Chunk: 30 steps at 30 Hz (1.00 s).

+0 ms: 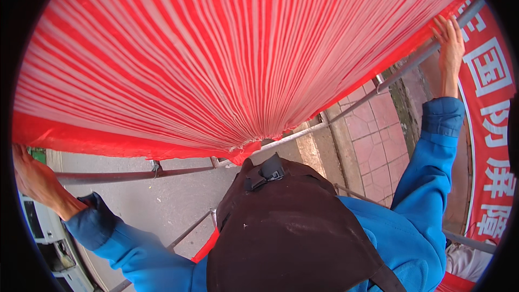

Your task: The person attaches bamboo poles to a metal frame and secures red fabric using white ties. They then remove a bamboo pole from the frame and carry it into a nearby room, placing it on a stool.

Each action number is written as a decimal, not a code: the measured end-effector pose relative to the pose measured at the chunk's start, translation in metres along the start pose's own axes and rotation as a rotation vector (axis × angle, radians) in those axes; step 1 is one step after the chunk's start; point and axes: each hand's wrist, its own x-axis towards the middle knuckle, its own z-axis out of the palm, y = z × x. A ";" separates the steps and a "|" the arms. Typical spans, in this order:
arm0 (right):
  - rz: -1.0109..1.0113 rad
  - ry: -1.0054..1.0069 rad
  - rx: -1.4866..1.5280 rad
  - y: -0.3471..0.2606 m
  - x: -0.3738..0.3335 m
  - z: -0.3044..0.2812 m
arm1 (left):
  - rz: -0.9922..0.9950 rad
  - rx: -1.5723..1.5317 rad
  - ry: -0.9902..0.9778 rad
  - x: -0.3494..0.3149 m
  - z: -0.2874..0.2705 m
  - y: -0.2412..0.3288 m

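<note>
Left hand (32, 178) at far left, pressed up under the red hem of the striped red-and-white canopy (227, 54); grip partly hidden, cannot tell if closed. Canopy fans overhead, across a grey metal rail (346, 111). Right hand (450, 40), well apart, fingers curled on the rail's upper end, beside a red banner (494, 119).

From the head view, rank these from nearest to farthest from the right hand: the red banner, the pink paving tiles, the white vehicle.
From the right hand:
1. Red banner, just beside and below it at the right edge.
2. Pink paving tiles, lower, toward the middle.
3. White vehicle, far lower left.
</note>
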 end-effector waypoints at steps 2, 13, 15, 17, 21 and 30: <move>0.080 -0.003 -0.005 0.026 -0.032 0.000 | 0.011 -0.078 -0.035 -0.045 0.016 0.004; 0.630 -0.106 -0.025 0.121 -0.191 -0.013 | -0.740 -0.408 -0.420 -0.271 0.066 -0.038; 0.732 -0.122 -0.046 0.133 -0.218 -0.003 | -0.840 -0.384 -0.529 -0.308 0.072 -0.067; 0.783 -0.169 0.005 0.138 -0.247 0.005 | -0.946 -0.451 -0.554 -0.353 0.076 -0.090; 0.898 -0.264 0.029 0.143 -0.301 0.033 | -0.944 -0.320 -0.664 -0.431 0.080 -0.147; 1.089 -0.308 0.102 0.113 -0.395 0.091 | -0.706 0.134 -1.248 -0.534 0.083 -0.232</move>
